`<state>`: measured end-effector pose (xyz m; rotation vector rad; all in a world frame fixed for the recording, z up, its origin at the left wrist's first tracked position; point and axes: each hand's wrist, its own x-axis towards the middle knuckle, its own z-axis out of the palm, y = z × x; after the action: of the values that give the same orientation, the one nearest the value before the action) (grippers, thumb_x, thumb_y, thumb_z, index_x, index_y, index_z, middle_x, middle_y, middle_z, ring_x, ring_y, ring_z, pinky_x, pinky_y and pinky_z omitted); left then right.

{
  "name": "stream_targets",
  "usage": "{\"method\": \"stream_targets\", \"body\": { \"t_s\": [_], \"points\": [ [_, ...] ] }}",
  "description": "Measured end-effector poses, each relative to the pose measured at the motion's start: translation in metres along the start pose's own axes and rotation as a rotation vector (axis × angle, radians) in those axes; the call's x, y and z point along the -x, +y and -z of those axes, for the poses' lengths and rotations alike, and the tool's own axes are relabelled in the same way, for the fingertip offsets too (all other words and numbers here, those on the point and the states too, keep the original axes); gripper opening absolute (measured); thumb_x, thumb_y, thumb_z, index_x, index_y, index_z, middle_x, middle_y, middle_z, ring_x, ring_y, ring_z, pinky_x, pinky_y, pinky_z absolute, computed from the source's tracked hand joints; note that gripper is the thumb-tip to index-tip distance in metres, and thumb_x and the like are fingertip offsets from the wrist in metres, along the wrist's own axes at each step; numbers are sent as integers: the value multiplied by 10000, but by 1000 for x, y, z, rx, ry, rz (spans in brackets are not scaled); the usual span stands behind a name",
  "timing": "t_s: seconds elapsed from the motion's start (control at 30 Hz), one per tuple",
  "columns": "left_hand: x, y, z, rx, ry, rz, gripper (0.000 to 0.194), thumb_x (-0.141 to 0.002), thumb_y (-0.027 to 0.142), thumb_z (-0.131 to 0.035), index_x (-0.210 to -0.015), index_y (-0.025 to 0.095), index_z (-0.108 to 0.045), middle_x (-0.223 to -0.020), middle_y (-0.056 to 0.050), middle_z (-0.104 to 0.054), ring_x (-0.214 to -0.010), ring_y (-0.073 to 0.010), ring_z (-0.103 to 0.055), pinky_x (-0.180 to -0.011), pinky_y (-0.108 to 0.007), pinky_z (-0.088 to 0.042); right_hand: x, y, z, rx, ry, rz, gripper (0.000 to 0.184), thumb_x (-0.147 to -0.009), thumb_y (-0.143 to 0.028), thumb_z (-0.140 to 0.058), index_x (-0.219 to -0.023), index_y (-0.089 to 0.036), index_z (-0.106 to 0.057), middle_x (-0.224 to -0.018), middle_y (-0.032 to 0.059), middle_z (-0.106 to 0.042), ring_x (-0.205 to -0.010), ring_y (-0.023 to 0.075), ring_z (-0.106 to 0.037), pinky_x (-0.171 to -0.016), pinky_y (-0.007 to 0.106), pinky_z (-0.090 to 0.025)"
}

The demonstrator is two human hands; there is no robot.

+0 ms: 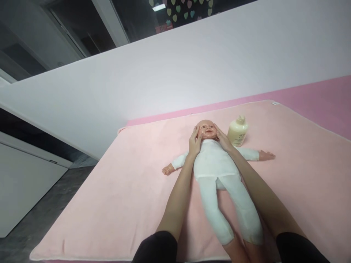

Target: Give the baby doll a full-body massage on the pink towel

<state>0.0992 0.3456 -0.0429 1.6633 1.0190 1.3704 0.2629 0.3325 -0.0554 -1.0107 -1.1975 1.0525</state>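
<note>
A baby doll with a white cloth body lies on its back, its head away from me and its arms spread out. My left hand rests along one cheek of the doll's head, fingers extended, the thumb near its mouth. Against the opposite cheek lies my right hand, also with outstretched fingers. Both palms are turned inward, and the fingertips reach the sides of the face. Between my forearms is the doll's torso.
A pale yellow pump bottle stands just right of the doll's head. Under everything spreads a pink blanket. A white wall rises behind the far edge, with dark glass above. Grey floor shows at left.
</note>
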Motion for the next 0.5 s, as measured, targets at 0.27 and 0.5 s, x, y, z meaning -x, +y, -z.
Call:
{"method": "stream_targets", "body": {
  "t_s": [0.27, 0.5],
  "points": [
    [0, -7, 0, -16, 4, -20, 690, -749, 474, -686, -1358, 246, -453, -1500, -86, -364, -1402, -227, -316, -1127, -377, -320, 4, -6, -2, 90, 4, 35, 989, -642, -583, -739, -1470, -248, -314, -1515, 42, -297, -1368, 251, -349, -1137, 394, -315],
    [-6, -13, -5, 30, 8, 5, 829, -629, 450, -787, -1338, 203, -435, -1488, -133, -354, -1388, -247, -334, -1131, -385, -307, 7, -14, -7, 87, 23, 30, 1023, -604, -517, -784, -1464, -194, -333, -1473, 83, -374, -1310, 264, -430, -1099, 380, -371]
  ]
}}
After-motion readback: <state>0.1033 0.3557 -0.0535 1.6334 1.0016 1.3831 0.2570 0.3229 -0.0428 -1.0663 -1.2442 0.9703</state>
